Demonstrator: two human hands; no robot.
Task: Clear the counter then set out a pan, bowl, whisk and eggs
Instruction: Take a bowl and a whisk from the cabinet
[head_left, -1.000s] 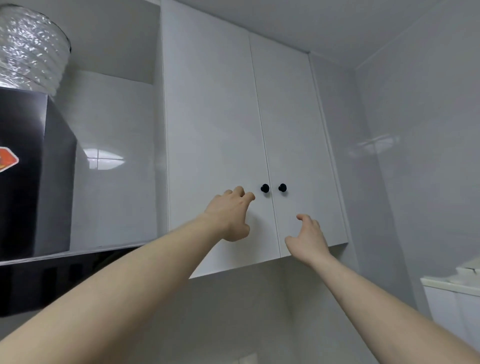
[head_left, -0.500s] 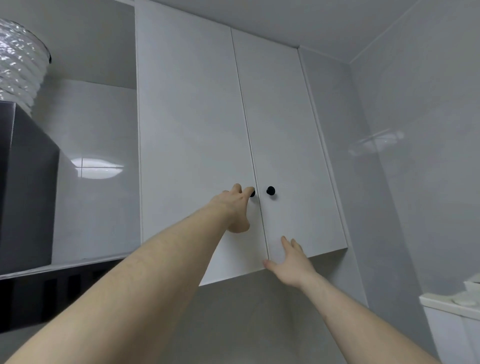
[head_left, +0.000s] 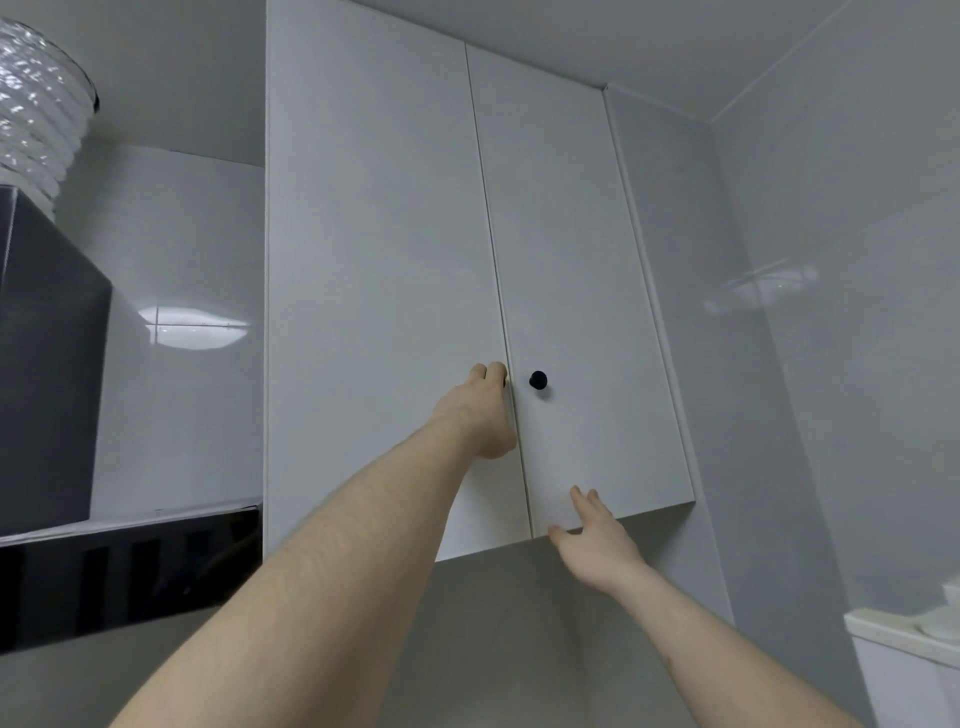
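The left hand (head_left: 480, 410) grips the left white cabinet door's (head_left: 374, 270) black knob; the right hand (head_left: 592, 540), fingers straight, touches the right door's (head_left: 576, 260) lower edge. Pull evenly outward. Pan, bowl, whisk, eggs unseen.

- From where I stand, nothing here can be read: no words, brand names, numbers or signs.
- The white cabinet doors (head_left: 384, 270) are plain, with only a black knob (head_left: 538, 380) on the right one.
- The dark range hood (head_left: 47, 364) shows a bare face from this angle, no label or sticker in sight.
- The glossy wall tiles (head_left: 831, 312) carry only reflections.
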